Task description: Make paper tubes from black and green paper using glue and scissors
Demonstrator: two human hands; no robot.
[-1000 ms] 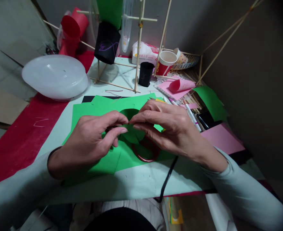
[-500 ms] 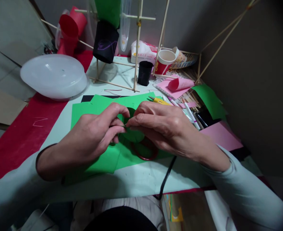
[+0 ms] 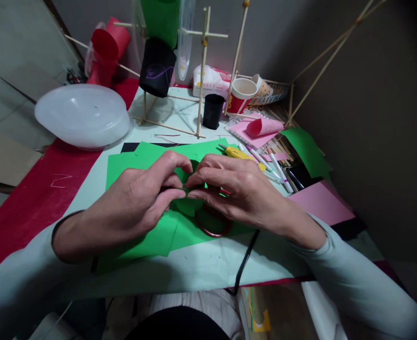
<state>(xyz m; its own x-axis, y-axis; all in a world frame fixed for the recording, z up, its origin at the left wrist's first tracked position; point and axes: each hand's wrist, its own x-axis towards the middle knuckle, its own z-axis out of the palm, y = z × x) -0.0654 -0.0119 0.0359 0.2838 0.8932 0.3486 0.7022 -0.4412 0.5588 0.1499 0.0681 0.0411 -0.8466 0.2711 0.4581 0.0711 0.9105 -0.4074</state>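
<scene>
My left hand (image 3: 140,198) is closed, with thumb and index finger pinching the edge of a small curved piece of green paper (image 3: 189,206). From the other side my right hand (image 3: 234,189) pinches the same piece, its fingertips nearly meeting the left ones. Whether something thin also sits between the fingertips is too small to tell. Under both hands lie several green sheets (image 3: 155,236), overlapping. A dark red ring (image 3: 213,233), partly covered by my right hand, rests on them. Just beyond that hand is a yellow-handled tool (image 3: 234,152) with a pointed metal tip.
A wooden stick frame (image 3: 201,94) stands at the back, holding a black paper tube (image 3: 157,68). White plastic lids (image 3: 82,113) are at the left. A small black cup (image 3: 213,112), a paper cup (image 3: 242,94), pens (image 3: 279,167) and pink paper (image 3: 321,203) lie toward the right.
My right hand has shifted slightly left, and its thumb has dropped apart from the index finger. The left hand stays nearly in place. The view has tilted a little.
</scene>
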